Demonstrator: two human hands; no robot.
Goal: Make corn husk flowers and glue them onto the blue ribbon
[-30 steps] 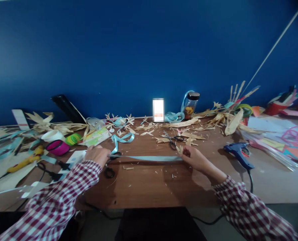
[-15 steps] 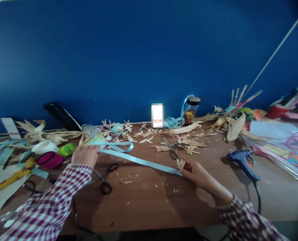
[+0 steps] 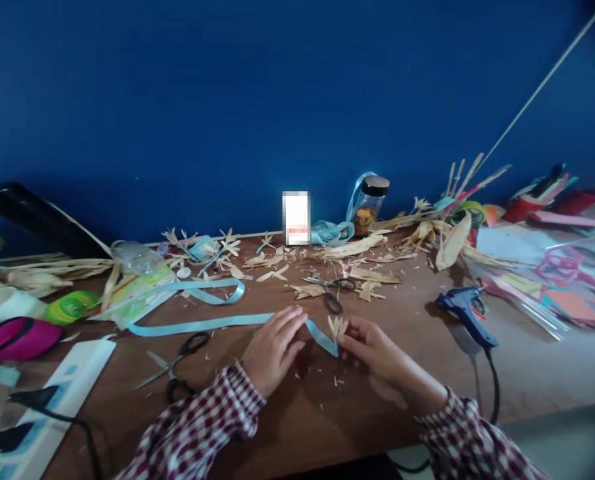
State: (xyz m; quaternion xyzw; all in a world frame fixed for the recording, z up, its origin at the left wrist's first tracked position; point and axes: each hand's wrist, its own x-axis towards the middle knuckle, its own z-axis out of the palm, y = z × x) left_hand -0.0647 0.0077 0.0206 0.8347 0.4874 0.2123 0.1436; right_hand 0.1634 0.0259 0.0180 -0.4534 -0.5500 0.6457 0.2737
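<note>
My right hand (image 3: 370, 343) pinches a small pale flower (image 3: 335, 327) of dried-husk petals. At the flower's base lies the end of a light blue ribbon (image 3: 202, 327); whether my fingers grip it too is unclear. The ribbon runs leftward across the brown table. Over its length rests my left hand (image 3: 276, 343), fingers stretched out and together, with the ribbon passing beneath them. Left of that hand, scissors (image 3: 172, 367) lie with blades apart, their handles partly beside my sleeve. A second pair of scissors (image 3: 332, 290) sits beyond the flower among husk scraps.
A blue glue gun (image 3: 467, 313) with a cord lies at right. Farther back stands a black-lidded jar (image 3: 372, 203). A white power strip (image 3: 62, 407) with plugs occupies the left front. Husk pieces (image 3: 352, 247) and star-shaped flowers line the blue wall (image 3: 277, 100).
My left hand has moved right along the table, from the ribbon's far left part to close beside the flower. My right hand still holds the flower. The view has turned left.
</note>
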